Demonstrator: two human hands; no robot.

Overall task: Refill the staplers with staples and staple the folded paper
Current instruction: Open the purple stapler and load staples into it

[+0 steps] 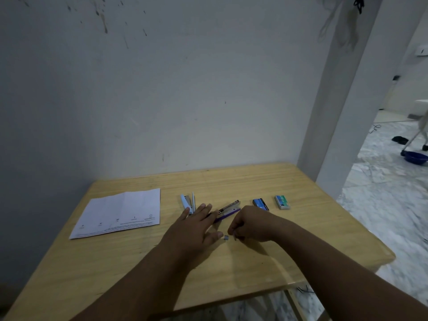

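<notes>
On the bench (231, 269), the left hand (194, 228) lies flat, fingers straight, over the opened purple stapler (228, 210). The right hand (251, 224) has its grip curled, pinching a small staple strip (234, 234); another staple piece (226, 237) lies beside it. The folded paper (120, 214) rests left.

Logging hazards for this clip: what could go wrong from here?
The small staple strip lies loose between the left hand and the right hand; it could break or get knocked away. The purple stapler lies open under the left fingers, so pressing could pinch them.
</notes>
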